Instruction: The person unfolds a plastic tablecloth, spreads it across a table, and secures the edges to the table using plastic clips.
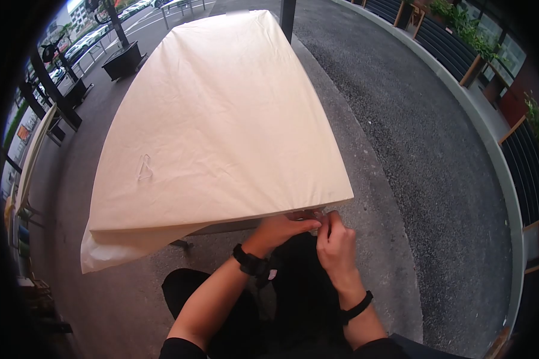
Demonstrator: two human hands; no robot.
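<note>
A cream tablecloth point(221, 119) covers a long table, and its near edge hangs loose at the left. At the near right corner, my left hand point(281, 230) is closed on the cloth's edge, its fingers partly hidden beneath it. Right beside it, my right hand point(336, 239) is pinched around a small clear piece that looks like a tablecloth clip point(320, 214), mostly hidden by the fingers. Both hands nearly touch. Another clear tablecloth clip point(144, 167) lies on the left part of the cloth, away from both hands.
A dark table leg point(181, 244) shows under the near edge. A black post point(287, 21) stands at the far end. Dark planters point(124, 61) and another covered table point(35, 155) are at the left. A curb point(491, 131) and slatted planters with greenery line the right.
</note>
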